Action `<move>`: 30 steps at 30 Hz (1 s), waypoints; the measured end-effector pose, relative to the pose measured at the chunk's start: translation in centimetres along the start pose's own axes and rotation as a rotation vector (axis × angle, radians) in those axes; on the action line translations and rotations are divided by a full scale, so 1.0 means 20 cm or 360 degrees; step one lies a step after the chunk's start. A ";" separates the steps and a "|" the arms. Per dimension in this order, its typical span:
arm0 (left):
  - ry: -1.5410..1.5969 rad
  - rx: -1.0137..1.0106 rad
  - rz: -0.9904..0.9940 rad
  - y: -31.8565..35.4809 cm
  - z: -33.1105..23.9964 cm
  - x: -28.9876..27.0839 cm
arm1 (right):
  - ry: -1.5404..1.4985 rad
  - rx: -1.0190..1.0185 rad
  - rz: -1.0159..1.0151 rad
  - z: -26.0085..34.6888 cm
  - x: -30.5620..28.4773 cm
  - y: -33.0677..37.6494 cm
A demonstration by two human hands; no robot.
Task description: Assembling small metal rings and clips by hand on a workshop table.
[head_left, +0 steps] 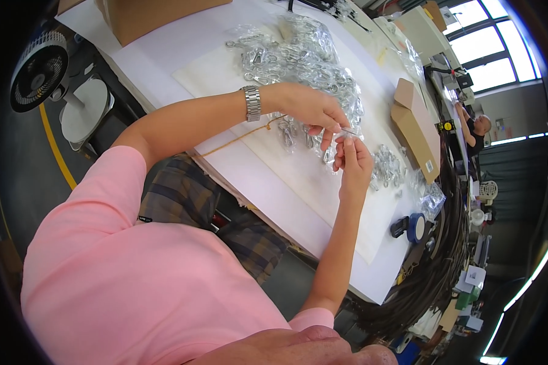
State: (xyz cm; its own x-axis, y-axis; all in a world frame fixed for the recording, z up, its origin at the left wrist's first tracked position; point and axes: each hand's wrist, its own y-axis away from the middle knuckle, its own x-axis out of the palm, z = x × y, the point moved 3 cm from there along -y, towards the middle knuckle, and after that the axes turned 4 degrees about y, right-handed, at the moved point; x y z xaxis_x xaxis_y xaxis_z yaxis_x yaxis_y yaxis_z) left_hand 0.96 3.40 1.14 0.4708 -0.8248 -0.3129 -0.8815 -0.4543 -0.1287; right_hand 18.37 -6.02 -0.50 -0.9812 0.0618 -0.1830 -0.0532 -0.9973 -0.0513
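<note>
Over the white-covered table (286, 182), my left hand (307, 109), with a metal watch (252, 103) on its wrist, and my right hand (354, 159) meet fingertip to fingertip. Both pinch a small, thin metal piece (349, 131), mostly hidden by the fingers; its exact kind is too small to make out. Beneath and beyond my hands lies a heap of clear plastic bags (304, 55) with shiny metal clips in them. A smaller pile of loose-looking metal clips (388, 167) sits right of my right hand. Tan cord (240, 137) runs under my left wrist.
An open cardboard box (417, 131) stands at the right, another box (158, 18) at the far left. A blue tape roll (416, 228) lies near the table's right edge, beside dark cables (435, 255). A fan (39, 73) is left; another person (474, 131) sits farther off.
</note>
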 end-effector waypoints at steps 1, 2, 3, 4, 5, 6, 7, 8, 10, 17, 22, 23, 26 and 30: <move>-0.0059 -0.0002 0.0058 0.00 -0.01 0.01 | 0.0027 -0.0002 -0.0036 -0.01 -0.01 0.00; -0.0059 -0.0004 0.0056 0.01 -0.01 0.03 | 0.0026 -0.0001 -0.0033 -0.01 0.00 0.00; -0.0004 -0.0071 0.0001 0.01 -0.01 0.05 | 0.0091 -0.0032 -0.0067 -0.01 0.00 0.00; 0.0051 -0.0138 -0.0054 0.01 0.01 0.06 | 0.0157 -0.0064 -0.0101 -0.02 0.01 0.00; 0.0052 -0.0139 -0.0059 0.00 0.02 0.07 | 0.0158 -0.0064 -0.0096 -0.02 0.01 0.00; 0.0041 -0.0142 -0.0073 -0.02 0.04 0.08 | 0.0156 -0.0072 -0.0113 -0.04 0.01 0.00; 0.0031 -0.0145 -0.0087 -0.02 0.05 0.09 | 0.0155 -0.0082 -0.0130 -0.04 0.01 0.00; 0.0029 -0.0143 -0.0089 -0.02 0.06 0.10 | 0.0157 -0.0084 -0.0128 -0.04 0.02 0.00; 0.0105 -0.0092 -0.0289 -0.02 0.08 0.11 | 0.0154 -0.0043 -0.0173 -0.04 0.04 -0.01; 0.0217 -0.0127 -0.0156 -0.04 0.09 0.10 | 0.0184 -0.0118 -0.0227 -0.03 0.05 -0.01; -0.0725 0.0271 -0.0599 -0.04 0.12 0.12 | 0.0020 -0.0035 -0.0117 -0.03 0.07 -0.01; -0.0720 0.0277 -0.0591 -0.04 0.10 0.13 | 0.0023 -0.0033 -0.0127 -0.02 0.04 -0.01; -0.0165 0.0107 -0.0563 -0.03 0.09 0.13 | 0.0210 0.0037 -0.0130 -0.01 -0.15 -0.02; -0.0247 0.0058 -0.0645 -0.01 0.07 0.06 | 0.1780 -0.0669 -0.0945 0.04 -0.37 0.07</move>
State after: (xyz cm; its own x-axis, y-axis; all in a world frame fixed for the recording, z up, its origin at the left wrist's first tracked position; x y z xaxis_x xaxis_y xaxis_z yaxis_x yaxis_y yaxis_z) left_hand 1.68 3.00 -0.43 0.7707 -0.5204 -0.3677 -0.6284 -0.7165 -0.3029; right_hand 25.34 -7.90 1.53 -0.1391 0.6810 -0.7189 -0.1572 -0.7320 -0.6630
